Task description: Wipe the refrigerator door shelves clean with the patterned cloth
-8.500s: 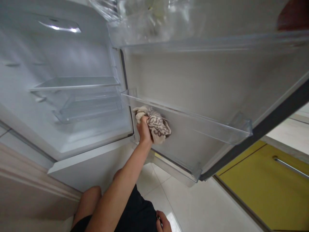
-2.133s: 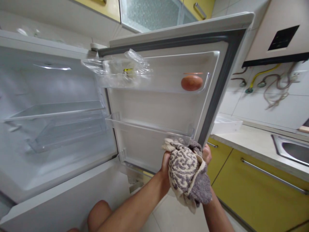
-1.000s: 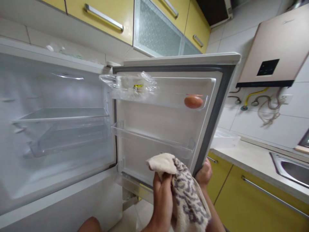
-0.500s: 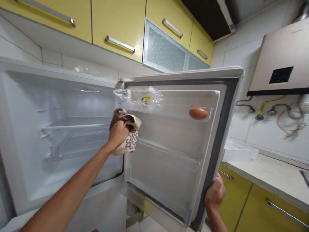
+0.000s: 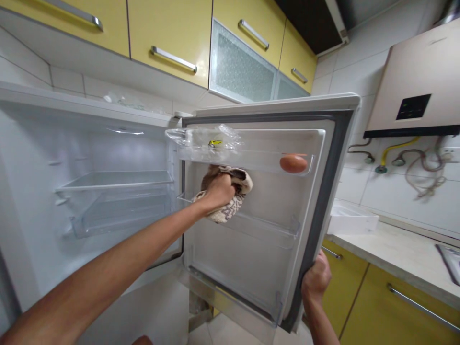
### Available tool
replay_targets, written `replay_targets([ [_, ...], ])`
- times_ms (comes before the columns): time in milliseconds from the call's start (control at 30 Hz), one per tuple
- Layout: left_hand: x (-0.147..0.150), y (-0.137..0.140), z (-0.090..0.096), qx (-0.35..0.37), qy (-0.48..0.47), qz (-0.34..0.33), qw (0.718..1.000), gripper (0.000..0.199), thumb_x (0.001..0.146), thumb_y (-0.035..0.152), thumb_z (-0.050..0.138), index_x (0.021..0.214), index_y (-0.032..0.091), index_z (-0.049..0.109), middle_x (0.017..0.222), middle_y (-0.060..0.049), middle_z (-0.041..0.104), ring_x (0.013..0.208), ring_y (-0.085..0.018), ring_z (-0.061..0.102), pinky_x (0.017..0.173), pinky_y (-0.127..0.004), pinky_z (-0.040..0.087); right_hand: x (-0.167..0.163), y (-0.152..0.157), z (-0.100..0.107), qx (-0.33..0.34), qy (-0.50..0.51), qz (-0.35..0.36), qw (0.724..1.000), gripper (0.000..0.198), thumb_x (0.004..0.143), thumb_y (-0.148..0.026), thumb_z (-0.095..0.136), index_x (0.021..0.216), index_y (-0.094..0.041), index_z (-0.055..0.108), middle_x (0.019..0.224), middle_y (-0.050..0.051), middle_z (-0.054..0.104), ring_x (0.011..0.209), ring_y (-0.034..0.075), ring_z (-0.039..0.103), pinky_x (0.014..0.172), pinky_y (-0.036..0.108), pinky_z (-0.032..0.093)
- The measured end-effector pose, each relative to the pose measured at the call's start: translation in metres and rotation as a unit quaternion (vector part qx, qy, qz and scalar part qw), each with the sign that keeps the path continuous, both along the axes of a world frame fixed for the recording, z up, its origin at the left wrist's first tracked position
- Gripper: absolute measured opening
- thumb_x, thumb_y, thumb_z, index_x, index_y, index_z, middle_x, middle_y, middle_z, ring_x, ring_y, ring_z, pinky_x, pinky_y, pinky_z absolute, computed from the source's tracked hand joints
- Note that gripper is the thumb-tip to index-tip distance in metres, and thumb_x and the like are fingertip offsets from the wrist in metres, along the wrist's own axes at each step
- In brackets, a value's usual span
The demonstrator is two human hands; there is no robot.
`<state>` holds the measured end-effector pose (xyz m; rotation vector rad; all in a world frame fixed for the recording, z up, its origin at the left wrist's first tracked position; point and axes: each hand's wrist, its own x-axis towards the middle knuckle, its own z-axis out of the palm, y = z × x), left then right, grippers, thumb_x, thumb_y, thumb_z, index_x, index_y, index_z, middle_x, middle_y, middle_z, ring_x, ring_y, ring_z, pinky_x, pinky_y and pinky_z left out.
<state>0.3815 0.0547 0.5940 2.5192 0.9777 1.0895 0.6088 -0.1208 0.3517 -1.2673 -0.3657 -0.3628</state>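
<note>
Where the fingers of the left hand curl tight, they bunch a patterned cloth into a wad and press it against the inner panel of the fridge door, just under the door's top shelf and just above its middle rail. The cloth looks soft, light and limp, so it likely needs a full fistful like this one; a loose corner would probably sag and drag. The right hand wraps the door's outer edge near the bottom, fingers closed round the dark seal. The door seems stiff and heavy enough to want that bracing. On the door's top shelf sit a crumpled clear bag toward the hinge and a brown egg toward the free edge; the egg would break easily if knocked.
</note>
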Motion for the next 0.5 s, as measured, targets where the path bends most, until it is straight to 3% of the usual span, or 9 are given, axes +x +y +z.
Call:
replay_targets([
  [100,0.025,-0.040,0.001,0.024,0.039,-0.097,0.994,0.036,0.086,0.022,0.050,0.110,0.008,0.073,0.122,-0.026,0.077,0.114,-0.035,0.073,0.103,-0.045,0.055,-0.002,-0.001,0.000,-0.002,-0.005,0.005,1.000,0.052,0.085,-0.059,0.040,0.095,-0.016,0.068,0.099,0.008,0.068,0.099,0.029,0.061,0.089,0.040,0.045],
  [233,0.055,-0.081,0.006,0.076,0.102,-0.262,0.957,0.033,0.080,0.021,0.052,0.105,0.013,0.072,0.114,-0.021,0.079,0.102,-0.032,0.074,0.091,-0.041,0.058,0.001,-0.001,-0.005,-0.009,-0.015,0.008,1.000,0.050,0.087,-0.059,0.039,0.089,-0.017,0.067,0.093,0.006,0.067,0.096,0.028,0.060,0.086,0.039,0.046],
  [367,0.071,-0.083,0.007,0.074,0.085,-0.323,0.940,0.034,0.078,0.024,0.053,0.107,0.018,0.069,0.115,-0.016,0.079,0.106,-0.031,0.072,0.095,-0.041,0.057,0.006,0.001,-0.005,-0.006,-0.007,0.020,1.000,0.053,0.086,-0.059,0.040,0.096,-0.017,0.069,0.098,0.008,0.070,0.102,0.031,0.061,0.090,0.042,0.047],
  [500,0.072,-0.068,0.004,-0.001,0.097,-0.352,0.931,0.016,0.076,0.026,0.055,0.085,0.022,0.068,0.097,-0.010,0.080,0.094,-0.027,0.071,0.092,-0.039,0.058,0.005,0.001,-0.002,-0.005,0.004,0.019,1.000,0.055,0.085,-0.057,0.041,0.104,-0.015,0.070,0.110,0.012,0.072,0.110,0.033,0.061,0.096,0.044,0.045],
])
